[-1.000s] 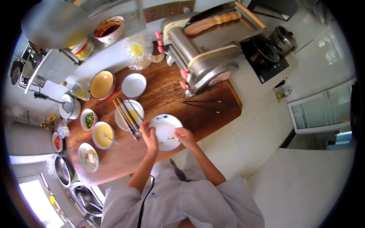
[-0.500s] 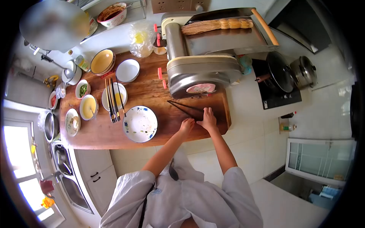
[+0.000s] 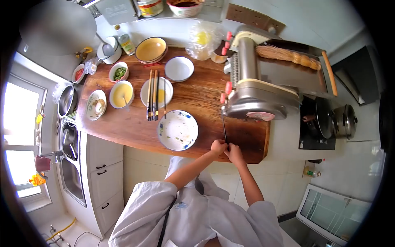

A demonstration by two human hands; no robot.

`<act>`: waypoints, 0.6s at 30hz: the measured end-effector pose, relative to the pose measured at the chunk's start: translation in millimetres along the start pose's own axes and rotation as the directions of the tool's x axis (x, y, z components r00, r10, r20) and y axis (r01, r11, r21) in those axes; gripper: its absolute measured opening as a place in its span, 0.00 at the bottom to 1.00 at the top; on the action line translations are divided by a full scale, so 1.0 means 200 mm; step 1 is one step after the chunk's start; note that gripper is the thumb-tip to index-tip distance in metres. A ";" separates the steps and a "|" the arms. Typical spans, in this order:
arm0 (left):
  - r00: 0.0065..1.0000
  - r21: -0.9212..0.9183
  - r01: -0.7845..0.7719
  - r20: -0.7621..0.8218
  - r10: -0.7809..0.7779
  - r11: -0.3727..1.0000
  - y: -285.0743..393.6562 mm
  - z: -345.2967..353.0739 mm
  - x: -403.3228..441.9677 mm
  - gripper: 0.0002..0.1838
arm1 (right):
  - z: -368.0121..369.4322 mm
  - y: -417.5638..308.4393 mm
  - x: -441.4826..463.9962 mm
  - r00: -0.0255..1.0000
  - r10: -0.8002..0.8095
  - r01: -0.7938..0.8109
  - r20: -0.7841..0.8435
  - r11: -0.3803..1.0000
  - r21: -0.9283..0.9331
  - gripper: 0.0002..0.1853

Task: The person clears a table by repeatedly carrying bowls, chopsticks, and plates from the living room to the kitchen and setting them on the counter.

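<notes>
Close together near the table's front edge, my left hand (image 3: 219, 146) and my right hand (image 3: 235, 153) are both closed on a pair of dark chopsticks (image 3: 225, 127). The slim dark sticks lie side by side and point away from me, their far ends by the metal roller machine (image 3: 263, 99). Left of my hands sits a white bowl with a blue floral rim (image 3: 178, 130) and bits of food inside. More chopsticks (image 3: 153, 96) rest across a white bowl (image 3: 143, 94) farther left.
On the wooden table (image 3: 135, 131) are a white bowl (image 3: 179, 68), a yellow bowl (image 3: 151, 50), chopped greens (image 3: 119, 73), a bowl of yellow liquid (image 3: 121, 94) and a small seasoning bowl (image 3: 96, 105). A brush (image 3: 288, 57) lies on the machine. The stove (image 3: 314, 140) stands right.
The chopsticks, spread in a V before, are now together. My hands have drawn closer to each other. The view has shifted, so the table things appear farther right.
</notes>
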State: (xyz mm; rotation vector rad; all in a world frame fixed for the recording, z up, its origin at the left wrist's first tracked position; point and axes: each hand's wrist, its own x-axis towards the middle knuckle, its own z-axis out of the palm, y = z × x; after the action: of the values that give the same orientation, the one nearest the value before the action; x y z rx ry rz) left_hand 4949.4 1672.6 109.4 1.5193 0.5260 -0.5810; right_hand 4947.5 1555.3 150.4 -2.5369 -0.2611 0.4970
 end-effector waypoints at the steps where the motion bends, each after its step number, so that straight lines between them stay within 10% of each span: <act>1: 0.995 0.156 -0.094 0.023 0.092 0.983 0.02 -0.06 -0.05 0.10 | 0.02 -0.06 -0.02 0.996 0.059 -0.063 0.064 0.996 0.061 0.12; 6: 0.976 0.025 -0.218 -0.001 0.218 0.976 0.19 -0.52 -0.28 0.12 | 0.04 -0.60 -0.03 0.996 0.033 -0.007 -0.077 0.950 0.313 0.09; 12: 0.743 0.277 -0.563 -0.242 0.624 0.778 0.47 -1.27 -0.33 0.09 | 0.23 -1.27 0.35 0.986 -0.113 0.160 -0.125 0.852 0.498 0.07; 18: 0.853 0.371 -0.350 -0.254 0.456 0.860 0.58 -1.62 -0.12 0.10 | 0.40 -1.46 0.75 0.995 -0.092 0.070 0.023 0.878 0.474 0.10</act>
State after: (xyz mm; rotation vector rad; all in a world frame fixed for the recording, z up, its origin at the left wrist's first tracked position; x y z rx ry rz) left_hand 5019.4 1993.5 214.9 1.9859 0.3542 -0.0660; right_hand 5029.4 1878.4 201.0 -2.0302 -0.2287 0.5137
